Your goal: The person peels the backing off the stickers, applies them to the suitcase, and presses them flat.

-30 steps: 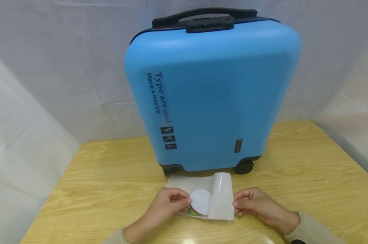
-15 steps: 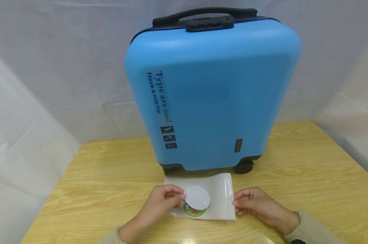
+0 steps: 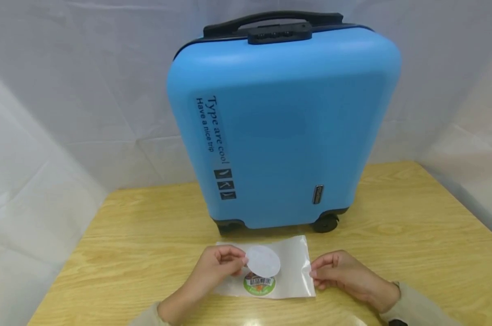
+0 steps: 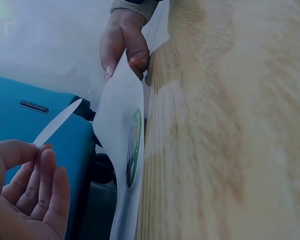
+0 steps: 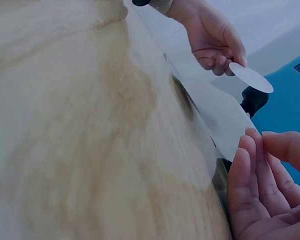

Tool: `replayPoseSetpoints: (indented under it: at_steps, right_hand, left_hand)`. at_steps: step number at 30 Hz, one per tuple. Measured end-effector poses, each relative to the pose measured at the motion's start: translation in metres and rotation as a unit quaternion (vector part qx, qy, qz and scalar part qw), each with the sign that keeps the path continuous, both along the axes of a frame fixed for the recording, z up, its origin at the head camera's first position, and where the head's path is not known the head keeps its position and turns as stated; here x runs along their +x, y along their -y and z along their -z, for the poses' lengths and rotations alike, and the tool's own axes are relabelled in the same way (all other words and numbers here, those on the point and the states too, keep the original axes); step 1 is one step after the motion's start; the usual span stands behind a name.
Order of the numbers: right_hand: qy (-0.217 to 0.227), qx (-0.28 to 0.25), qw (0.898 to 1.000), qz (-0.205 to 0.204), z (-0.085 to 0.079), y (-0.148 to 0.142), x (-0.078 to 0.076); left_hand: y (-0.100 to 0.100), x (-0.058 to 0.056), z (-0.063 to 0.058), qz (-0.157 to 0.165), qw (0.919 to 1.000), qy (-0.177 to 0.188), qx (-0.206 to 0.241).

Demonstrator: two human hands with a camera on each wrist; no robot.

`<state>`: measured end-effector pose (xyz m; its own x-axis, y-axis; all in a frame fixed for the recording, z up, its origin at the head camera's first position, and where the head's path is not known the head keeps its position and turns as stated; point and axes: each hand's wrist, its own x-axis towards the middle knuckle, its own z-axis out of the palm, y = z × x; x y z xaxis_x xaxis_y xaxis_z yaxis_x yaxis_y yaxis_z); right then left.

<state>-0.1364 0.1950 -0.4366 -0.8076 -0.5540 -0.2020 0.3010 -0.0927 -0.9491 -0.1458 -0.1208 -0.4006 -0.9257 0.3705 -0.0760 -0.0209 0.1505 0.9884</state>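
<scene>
White disc (image 3: pixel 264 261), white sheet (image 3: pixel 291 267), green-rimmed sticker (image 3: pixel 260 286), blue suitcase (image 3: pixel 282 127)

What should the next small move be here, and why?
Probably have the right hand release the pale sheet: the left wrist view shows the white disc clear of it, pinched by the left hand, so holding the sheet seems unneeded.

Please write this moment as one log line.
left hand: pinches thin white round disc | right hand: pinches glossy white rectangular sheet | blue hard-shell suitcase: upright behind sheet

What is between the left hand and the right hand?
In the head view: a white disc, pinched by the left hand, and a sheet with a green label.
</scene>
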Motion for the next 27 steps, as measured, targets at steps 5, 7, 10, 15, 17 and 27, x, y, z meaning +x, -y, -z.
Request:
replayPoseSetpoints:
  at_steps: [5, 7, 10, 15, 17, 27]
  right_hand:
    - [-0.019, 0.029, 0.999, 0.015, 0.0, -0.002, -0.001]
    - [-0.022, 0.038, 0.999, 0.019, -0.001, -0.003, -0.002]
    - [-0.028, 0.05, 0.998, 0.015, -0.004, -0.006, -0.003]
    - [-0.04, 0.069, 0.997, 0.009, -0.01, -0.01, -0.005]
    - [-0.04, 0.077, 0.996, 0.01, -0.012, -0.011, -0.005]
    - [-0.059, 0.12, 0.991, 0.011, -0.017, -0.016, -0.007]
  left_hand:
    - [-0.001, 0.0, -0.001, -0.005, 1.0, 0.001, 0.0]
    - [-0.002, -0.001, -0.002, -0.006, 1.0, 0.006, 0.001]
    - [-0.004, -0.001, -0.004, -0.007, 0.9999, 0.011, 0.005]
    - [-0.008, -0.002, -0.007, -0.01, 0.9999, 0.007, 0.008]
    - [-0.009, -0.002, -0.008, -0.01, 0.9999, 0.001, 0.007]
    - [-0.014, -0.005, -0.008, -0.019, 0.9998, 0.005, 0.007]
